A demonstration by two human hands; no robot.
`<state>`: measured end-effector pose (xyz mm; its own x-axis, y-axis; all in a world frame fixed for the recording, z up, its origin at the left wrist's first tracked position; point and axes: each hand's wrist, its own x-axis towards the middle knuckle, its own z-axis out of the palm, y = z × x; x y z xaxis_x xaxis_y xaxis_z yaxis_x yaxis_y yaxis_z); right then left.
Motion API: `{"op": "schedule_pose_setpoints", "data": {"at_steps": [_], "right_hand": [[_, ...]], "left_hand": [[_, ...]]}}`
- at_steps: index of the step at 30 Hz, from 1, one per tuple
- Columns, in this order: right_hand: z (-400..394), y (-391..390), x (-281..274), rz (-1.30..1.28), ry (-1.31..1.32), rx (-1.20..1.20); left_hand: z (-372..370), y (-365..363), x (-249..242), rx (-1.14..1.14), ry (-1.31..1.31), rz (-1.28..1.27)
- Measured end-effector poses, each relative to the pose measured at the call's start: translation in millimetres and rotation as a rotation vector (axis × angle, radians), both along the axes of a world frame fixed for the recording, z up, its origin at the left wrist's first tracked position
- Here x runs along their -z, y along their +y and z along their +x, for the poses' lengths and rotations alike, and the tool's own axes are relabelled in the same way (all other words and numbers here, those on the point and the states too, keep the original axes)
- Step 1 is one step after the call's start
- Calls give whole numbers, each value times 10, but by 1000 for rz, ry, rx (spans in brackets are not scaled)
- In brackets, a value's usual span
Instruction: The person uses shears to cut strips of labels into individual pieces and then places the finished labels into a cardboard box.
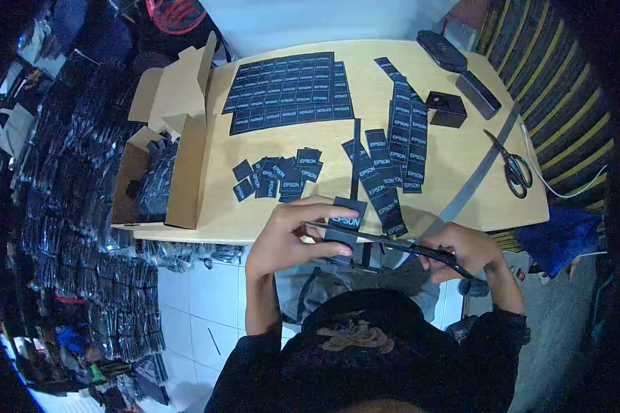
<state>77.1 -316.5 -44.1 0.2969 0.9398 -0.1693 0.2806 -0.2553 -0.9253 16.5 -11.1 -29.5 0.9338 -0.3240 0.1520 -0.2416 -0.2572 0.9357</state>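
Observation:
My left hand pinches a black label piece printed EPSON in light letters, just past the table's front edge. A pair of scissors is gripped in my right hand; its blades reach left across the label piece. Whether the blades are parted there is hard to make out. A narrow black strip extends behind the held piece on the table. Beyond my hands lie several EPSON label strips and a loose pile of small square EPSON labels.
Large EPSON label sheets lie at the back. An open cardboard box with dark contents stands left. On the right are a small black box, a black paddle-shaped object, other scissors and a long grey strip.

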Motion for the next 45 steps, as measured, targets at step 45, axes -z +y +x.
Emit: {"op": "schedule_pose_setpoints", "data": {"at_steps": [45], "right_hand": [[-492, -371, 487, 49, 29, 538]], "left_hand": [[622, 254, 1064, -622, -320, 763]]}}
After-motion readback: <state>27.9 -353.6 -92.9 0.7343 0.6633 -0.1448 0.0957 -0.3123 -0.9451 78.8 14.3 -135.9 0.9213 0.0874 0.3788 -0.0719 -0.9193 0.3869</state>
